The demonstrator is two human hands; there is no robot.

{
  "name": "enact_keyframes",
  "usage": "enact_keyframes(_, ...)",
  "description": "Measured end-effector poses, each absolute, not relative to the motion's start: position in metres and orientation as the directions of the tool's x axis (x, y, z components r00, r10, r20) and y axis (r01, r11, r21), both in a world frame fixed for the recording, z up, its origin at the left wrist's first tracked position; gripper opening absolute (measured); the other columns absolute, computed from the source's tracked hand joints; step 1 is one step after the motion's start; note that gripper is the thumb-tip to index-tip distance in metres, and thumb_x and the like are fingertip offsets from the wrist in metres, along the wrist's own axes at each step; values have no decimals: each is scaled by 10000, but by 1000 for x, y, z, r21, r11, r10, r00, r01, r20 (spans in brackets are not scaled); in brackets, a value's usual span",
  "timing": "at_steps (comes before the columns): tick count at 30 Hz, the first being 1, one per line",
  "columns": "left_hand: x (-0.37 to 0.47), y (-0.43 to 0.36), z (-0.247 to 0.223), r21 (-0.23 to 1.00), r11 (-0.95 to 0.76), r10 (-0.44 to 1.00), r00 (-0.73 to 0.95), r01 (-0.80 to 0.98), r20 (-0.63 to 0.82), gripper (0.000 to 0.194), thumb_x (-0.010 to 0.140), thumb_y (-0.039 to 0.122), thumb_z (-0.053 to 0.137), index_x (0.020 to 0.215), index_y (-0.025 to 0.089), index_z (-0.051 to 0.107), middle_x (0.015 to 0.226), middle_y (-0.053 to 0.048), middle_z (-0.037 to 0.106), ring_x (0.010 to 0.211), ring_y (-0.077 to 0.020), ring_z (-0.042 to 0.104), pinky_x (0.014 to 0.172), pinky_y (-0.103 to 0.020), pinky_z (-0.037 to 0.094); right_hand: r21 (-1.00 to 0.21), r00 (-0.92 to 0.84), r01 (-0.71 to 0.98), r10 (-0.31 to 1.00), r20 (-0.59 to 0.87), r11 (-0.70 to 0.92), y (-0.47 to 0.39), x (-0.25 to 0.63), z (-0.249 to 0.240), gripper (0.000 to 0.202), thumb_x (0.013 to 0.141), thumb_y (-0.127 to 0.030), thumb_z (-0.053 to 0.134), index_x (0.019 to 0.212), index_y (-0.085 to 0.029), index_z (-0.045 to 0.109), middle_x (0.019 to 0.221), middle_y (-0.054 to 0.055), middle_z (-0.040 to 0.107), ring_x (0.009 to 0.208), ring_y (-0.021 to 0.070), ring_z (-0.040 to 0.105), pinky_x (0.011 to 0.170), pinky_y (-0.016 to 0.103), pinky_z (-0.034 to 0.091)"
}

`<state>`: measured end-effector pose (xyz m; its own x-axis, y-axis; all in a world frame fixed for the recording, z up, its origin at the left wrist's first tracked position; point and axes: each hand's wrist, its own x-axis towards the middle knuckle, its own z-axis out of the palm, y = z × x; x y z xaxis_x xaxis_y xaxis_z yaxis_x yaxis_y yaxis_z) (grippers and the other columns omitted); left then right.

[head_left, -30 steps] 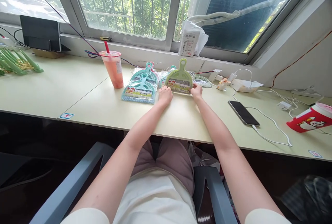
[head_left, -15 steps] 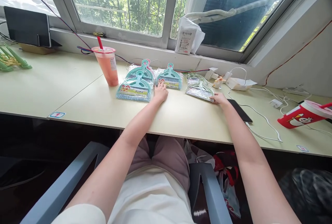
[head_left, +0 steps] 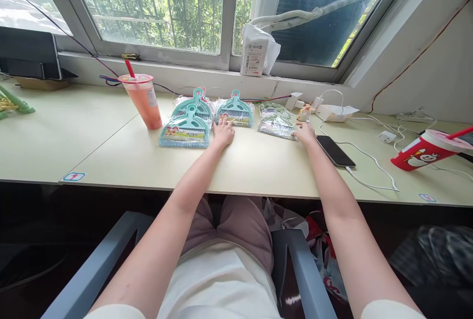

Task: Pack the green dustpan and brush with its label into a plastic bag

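Several packaged mini dustpan-and-brush sets lie in a row near the window. A teal stack (head_left: 186,122) is at the left, a single teal set (head_left: 235,112) in the middle, and a green stack (head_left: 277,123) at the right. My left hand (head_left: 223,132) rests flat on the desk (head_left: 254,166), fingertips touching the front edge of the middle teal set. My right hand (head_left: 305,133) rests beside the green stack, fingers touching its near corner. Neither hand grips anything.
A pink drink cup with a red straw (head_left: 142,99) stands left of the teal stack. A black phone (head_left: 335,151) on a white cable lies right of my right hand. A red cup (head_left: 428,150) lies tipped at far right. Chargers and cables (head_left: 334,112) sit by the wall.
My right hand carried the green set from the middle to the right and laid it on the green stack, then let go. The teal set underneath is uncovered. My left hand barely moved.
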<state>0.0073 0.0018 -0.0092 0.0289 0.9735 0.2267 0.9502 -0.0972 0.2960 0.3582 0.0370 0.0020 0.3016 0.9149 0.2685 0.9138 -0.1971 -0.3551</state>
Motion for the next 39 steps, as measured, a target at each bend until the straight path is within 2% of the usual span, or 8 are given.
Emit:
enact_keyframes(3, 7, 1, -9, 299, -115, 972, 45, 947, 230, 579, 955, 319, 352, 1519, 223, 447, 1658, -103, 307, 1550, -288, 222, 1269, -572, 59, -268, 288, 942, 893, 345, -200, 27, 353, 4, 475, 819, -238, 656, 1292, -214, 615, 1359, 174, 575, 1284, 353, 476, 1036, 553, 380)
enact_keyframes(6, 8, 0, -7, 306, -121, 973, 52, 944, 225, 583, 957, 305, 346, 1526, 207, 434, 1663, -103, 293, 1552, -279, 220, 1276, -555, 36, -67, 1, 997, 886, 465, 34, 14, 333, 9, 380, 859, -105, 552, 1212, -166, 677, 1327, 184, 597, 1289, 345, 451, 1076, 547, 307)
enact_keyframes(9, 8, -1, -7, 323, -123, 974, 52, 938, 218, 590, 957, 297, 349, 1535, 200, 417, 1670, -104, 275, 1554, -274, 213, 1278, -547, 49, 26, -261, 961, 877, 403, 274, 7, 304, 9, 410, 889, -38, 440, 1162, -167, 718, 1236, 166, 659, 1242, 320, 501, 1075, 490, 321)
enact_keyframes(16, 8, -3, -5, 353, -111, 981, 45, 929, 191, 598, 957, 289, 358, 1551, 225, 390, 1682, -93, 246, 1556, -284, 208, 1262, -567, 146, -49, -314, 941, 920, 236, 334, 9, 267, 2, 536, 845, 13, 398, 1320, -112, 613, 1353, 177, 598, 1261, 309, 513, 995, 402, 436)
enact_keyframes(20, 9, -3, -4, 327, -105, 983, 48, 939, 177, 601, 964, 297, 331, 1556, 204, 380, 1685, -101, 231, 1556, -288, 206, 1258, -578, 163, 3, -324, 940, 888, 328, 342, 7, 252, 6, 565, 811, 47, 387, 1305, -112, 611, 1326, 185, 612, 1249, 332, 519, 995, 450, 430)
enact_keyframes(23, 9, -3, -3, 306, -94, 984, 41, 947, 174, 603, 968, 314, 315, 1557, 199, 374, 1685, -92, 233, 1553, -281, 212, 1259, -565, 184, 40, -448, 877, 783, 431, 479, 6, 217, 5, 605, 801, 78, 355, 1325, -110, 591, 1340, 183, 613, 1259, 322, 519, 1012, 454, 423)
enact_keyframes(26, 8, -4, -3, 299, -98, 982, 43, 949, 185, 596, 968, 330, 315, 1550, 218, 382, 1684, -72, 243, 1553, -268, 214, 1256, -550, 216, 30, -621, 757, 705, 343, 653, 11, 171, 1, 535, 871, 24, 349, 1346, -110, 558, 1372, 176, 601, 1280, 287, 514, 1032, 423, 429)
enact_keyframes(39, 1, 7, -5, 253, -127, 975, 74, 959, 208, 598, 981, 353, 289, 1563, 237, 364, 1660, -55, 309, 1516, -253, 273, 1211, -510, 299, -201, -442, 841, 852, 282, 503, 34, 126, -6, 506, 952, -109, 328, 1440, -43, 442, 1497, 205, 499, 1368, 297, 447, 1091, 409, 401)
